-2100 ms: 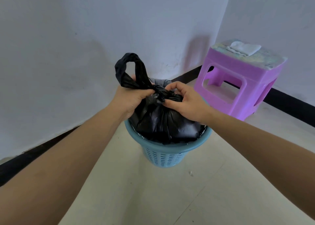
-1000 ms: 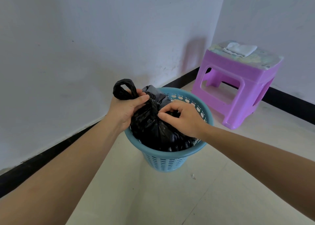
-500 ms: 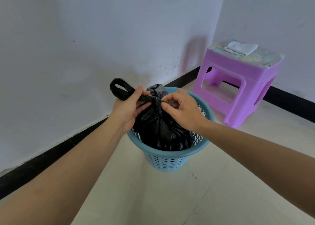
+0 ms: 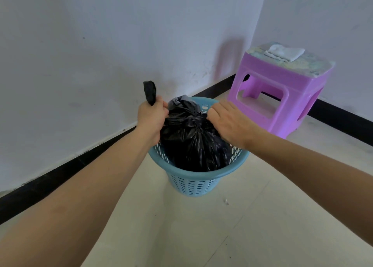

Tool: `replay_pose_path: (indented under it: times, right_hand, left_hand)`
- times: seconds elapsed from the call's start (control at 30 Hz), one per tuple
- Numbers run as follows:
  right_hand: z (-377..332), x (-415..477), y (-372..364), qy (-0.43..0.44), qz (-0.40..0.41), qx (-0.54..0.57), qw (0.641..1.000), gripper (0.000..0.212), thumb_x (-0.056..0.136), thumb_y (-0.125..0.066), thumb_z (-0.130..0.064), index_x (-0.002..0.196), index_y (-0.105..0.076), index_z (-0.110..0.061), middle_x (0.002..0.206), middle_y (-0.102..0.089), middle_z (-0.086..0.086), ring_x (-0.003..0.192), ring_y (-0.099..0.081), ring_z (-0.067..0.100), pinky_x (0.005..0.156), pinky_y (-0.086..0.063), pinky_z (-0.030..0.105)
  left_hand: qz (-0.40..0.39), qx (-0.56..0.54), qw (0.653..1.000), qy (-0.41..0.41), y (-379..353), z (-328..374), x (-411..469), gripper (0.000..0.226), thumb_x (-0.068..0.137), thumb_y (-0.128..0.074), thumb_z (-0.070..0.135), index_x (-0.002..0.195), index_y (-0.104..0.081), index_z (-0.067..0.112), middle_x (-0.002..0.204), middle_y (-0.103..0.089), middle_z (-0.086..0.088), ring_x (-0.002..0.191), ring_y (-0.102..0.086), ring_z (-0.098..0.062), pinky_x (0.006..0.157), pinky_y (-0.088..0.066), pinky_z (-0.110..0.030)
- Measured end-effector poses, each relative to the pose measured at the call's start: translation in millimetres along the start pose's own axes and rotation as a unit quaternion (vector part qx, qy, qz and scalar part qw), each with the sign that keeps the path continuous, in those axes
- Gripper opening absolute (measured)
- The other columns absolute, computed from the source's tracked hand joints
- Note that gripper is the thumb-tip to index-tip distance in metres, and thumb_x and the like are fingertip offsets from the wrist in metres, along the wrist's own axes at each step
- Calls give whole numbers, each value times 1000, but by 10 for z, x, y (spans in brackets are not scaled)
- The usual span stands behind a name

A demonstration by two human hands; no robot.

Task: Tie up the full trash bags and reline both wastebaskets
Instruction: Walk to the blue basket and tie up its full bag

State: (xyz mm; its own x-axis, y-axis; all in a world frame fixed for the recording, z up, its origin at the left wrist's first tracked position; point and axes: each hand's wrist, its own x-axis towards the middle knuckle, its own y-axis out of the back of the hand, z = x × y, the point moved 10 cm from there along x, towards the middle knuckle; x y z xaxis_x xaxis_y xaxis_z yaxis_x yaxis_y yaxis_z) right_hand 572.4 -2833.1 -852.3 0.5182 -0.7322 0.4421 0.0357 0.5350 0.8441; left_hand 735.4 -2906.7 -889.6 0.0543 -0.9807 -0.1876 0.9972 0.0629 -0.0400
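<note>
Black trash bag point(image 4: 191, 141) sits inside the blue wastebasket point(image 4: 201, 174), on the floor near the wall. Its neck is gathered and a knot point(image 4: 194, 121) is formed at the top.

Left hand point(image 4: 151, 115) is fisted around one twisted tail point(image 4: 149, 92) of the bag, with the end sticking up out of the fist. Right hand point(image 4: 228, 121) has its fingers curled down onto the neck beside the knot. The strand it holds is hidden under the hand. The hands sit on opposite sides of the knot and look to be pulling apart.

Status, my read:
- First bag: tie nearly done, knot being cinched.
- Left: lift the bag out, reline this basket.
- Second basket and its bag: not in view, so no status.

No fresh liner visible. Purple stool point(image 4: 282, 89) is just beside the basket with something white and folded point(image 4: 284, 52) on top. Can't tell what it is.
</note>
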Motion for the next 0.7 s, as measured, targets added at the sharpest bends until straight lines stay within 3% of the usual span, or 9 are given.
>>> replay_pose_path:
  times: [0.07,0.13,0.23,0.33,0.43,0.5,0.53,0.6,0.7]
  right_hand:
    - [113,-77,-64,-13,-23,-26,999,18,83,-39,6,85,-47,-10,78,-54,14,69,-49,29,67,-46,41]
    - [244,-100,-106,-44,-38,-8,998,17,85,-55,6,84,-48,-10,78,-54,12,69,-49,29,68,-47,42]
    - [400,-174,-163,-113,-47,111,986,4,95,-56,-10,92,-55,-7,85,-58,11,75,-54,30,71,-48,45]
    - [549,-268,-205,-234,-43,227,944,11,101,-48,-23,104,-51,-13,88,-63,7,74,-58,27,68,-46,41]
    - [482,-248,-257,-279,-28,298,913,11,103,-44,-26,107,-44,-16,80,-63,5,61,-53,18,60,-36,35]
    - [438,-220,-286,-292,-22,317,902,13,103,-44,-26,110,-45,-15,84,-63,4,60,-51,15,61,-34,33]
    - [427,-207,-295,-297,-20,321,899,13,103,-45,-26,110,-46,-15,87,-64,4,60,-50,13,61,-34,32]
    - [410,-180,-311,-302,-15,334,893,14,102,-46,-25,111,-47,-15,90,-65,4,61,-51,9,59,-35,29]
    - [385,-195,-381,-321,-22,357,877,13,102,-48,-23,112,-48,-14,90,-66,6,67,-55,14,57,-37,22]
  left_hand:
    - [21,10,1000,10,60,-69,11,30,102,-45,24,75,-53,14,52,-42,4,52,-36,-14,53,-30,-28]
    - [18,23,1000,3,42,-48,-5,29,102,-45,23,75,-54,14,55,-43,4,53,-36,-13,54,-30,-28]
    - [-11,29,999,-11,5,26,-15,25,101,-47,22,79,-56,14,55,-49,4,55,-43,-13,53,-33,-27]
    - [-33,1,999,1,25,57,-23,13,92,-62,15,102,-59,7,83,-67,-5,75,-64,-19,56,-49,-28]
    - [-9,-80,996,22,93,25,85,86,78,-79,16,145,-25,13,122,-58,-14,96,-70,-26,80,-60,-38]
    - [75,13,997,-14,254,116,117,119,66,-85,35,153,-4,27,145,-37,-14,121,-57,-30,100,-50,-46]
    - [115,111,985,-64,320,233,81,122,66,-83,42,154,1,27,154,-23,-12,137,-40,-31,110,-39,-48]
    - [158,283,920,-221,281,551,-92,110,76,-75,43,155,-1,21,162,-8,-11,148,-11,-30,118,-16,-49]
    - [99,433,805,-392,-76,733,-290,82,88,-61,45,154,-19,25,163,-5,-11,150,-2,-29,117,-6,-50]
